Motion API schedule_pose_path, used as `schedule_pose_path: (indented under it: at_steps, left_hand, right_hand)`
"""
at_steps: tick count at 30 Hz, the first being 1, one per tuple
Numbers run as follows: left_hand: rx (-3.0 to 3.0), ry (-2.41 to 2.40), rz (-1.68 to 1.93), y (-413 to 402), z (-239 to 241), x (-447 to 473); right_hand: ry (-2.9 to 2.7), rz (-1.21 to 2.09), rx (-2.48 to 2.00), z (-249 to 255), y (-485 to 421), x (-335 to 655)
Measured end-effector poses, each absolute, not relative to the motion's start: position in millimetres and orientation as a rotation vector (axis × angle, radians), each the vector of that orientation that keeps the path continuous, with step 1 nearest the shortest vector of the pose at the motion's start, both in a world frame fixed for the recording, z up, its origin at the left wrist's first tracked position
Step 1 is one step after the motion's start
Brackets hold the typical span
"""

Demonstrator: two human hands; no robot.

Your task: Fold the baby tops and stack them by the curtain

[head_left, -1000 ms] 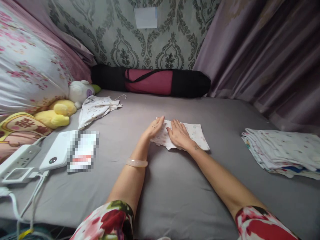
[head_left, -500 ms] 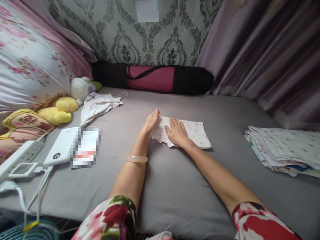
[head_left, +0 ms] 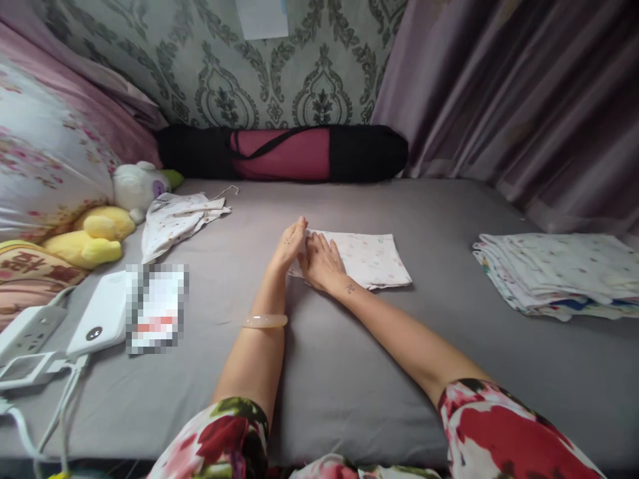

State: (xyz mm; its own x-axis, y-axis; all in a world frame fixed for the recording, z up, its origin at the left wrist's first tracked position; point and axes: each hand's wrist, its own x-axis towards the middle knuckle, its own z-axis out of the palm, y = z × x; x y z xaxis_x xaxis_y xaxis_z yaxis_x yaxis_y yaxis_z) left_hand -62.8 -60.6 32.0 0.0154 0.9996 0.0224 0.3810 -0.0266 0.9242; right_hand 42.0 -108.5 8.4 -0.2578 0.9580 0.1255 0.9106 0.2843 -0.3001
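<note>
A folded white cloth (head_left: 372, 256) with a faint small print lies flat on the grey sheet in front of me. My right hand (head_left: 322, 261) rests palm down on its left part, fingers stretched out. Along the cloth's left edge stands my left hand (head_left: 291, 241), on its side with the fingers straight and pointing away from me. The two hands are close together, with the right fingertips beside the left hand. My right palm and forearm hide the near left part of the cloth.
Folded printed cloths (head_left: 559, 273) are stacked at the right. A crumpled white cloth (head_left: 174, 219), plush toys (head_left: 94, 239), a white power bank (head_left: 102, 313) and a power strip (head_left: 30, 332) with cables lie at the left. A long black and maroon bag (head_left: 282, 153) lies along the wall.
My right hand has slid left across the cloth, from its middle to beside my left hand. The left hand has stayed at the left edge. The view has shifted slightly to the right.
</note>
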Motion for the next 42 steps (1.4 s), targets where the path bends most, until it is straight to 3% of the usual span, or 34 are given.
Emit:
schedule_pose_path:
  at_steps: [9, 17, 25, 42]
  left_hand:
    - [1.868, 1.473, 0.920, -56, 19, -44]
    - [2.533, 1.403, 0.578, -75, 3, -17]
    - [2.585, 1.556, 0.261, -93, 0, -7]
    - [2.643, 1.588, 0.248, -94, 2, -4]
  right_hand:
    - [-2.297, 0.303, -1.719, 24, -114, 75]
    - [-2.270, 0.170, -1.890, 19, -113, 127]
    - [-2.272, 0.175, -1.903, 9, -113, 124]
    - [-2.152, 0.156, -2.015, 12, -116, 143]
